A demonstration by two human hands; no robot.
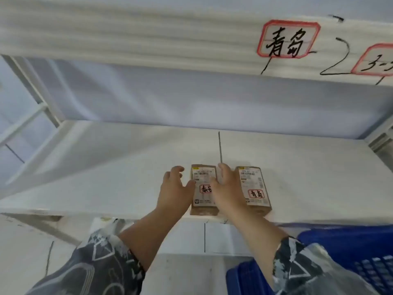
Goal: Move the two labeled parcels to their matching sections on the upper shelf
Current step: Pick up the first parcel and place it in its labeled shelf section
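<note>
The two labeled parcels sit side by side near the front edge of the lower shelf board (106, 167), just either side of a dark dividing line (220, 147) drawn on it.

Working from the left: our left hand (175, 191) hovers against the left side of the left parcel (203, 182), fingers spread and curled, thumb touching the label's edge; it is not yet clamped. The right hand (226, 188) lies over that same parcel's right edge, in the gap between the two boxes, fingers extended and loose. Whether it is pressing down or only resting, we cannot tell. The right parcel (254, 186) stands free, untouched.

Both parcels are small oblong cardboard boxes, brown and matte, each topped with a white printed shipping label and a red-bordered handwritten tag. The right one's tag appears to match the red-bordered sign (288, 39) on the front lip of the upper shelf (127, 37), which looks like ribbed white foam. A second sign (376, 60) is cut off at the right edge.

We judge the risks as these: the boxes lie close to the front edge, so a clumsy two-handed squeeze could nudge the neighbour off into the blue plastic crate (344, 241) below. The left tag is half hidden by our fingers, so misreading it and choosing the wrong section is possible.
</note>
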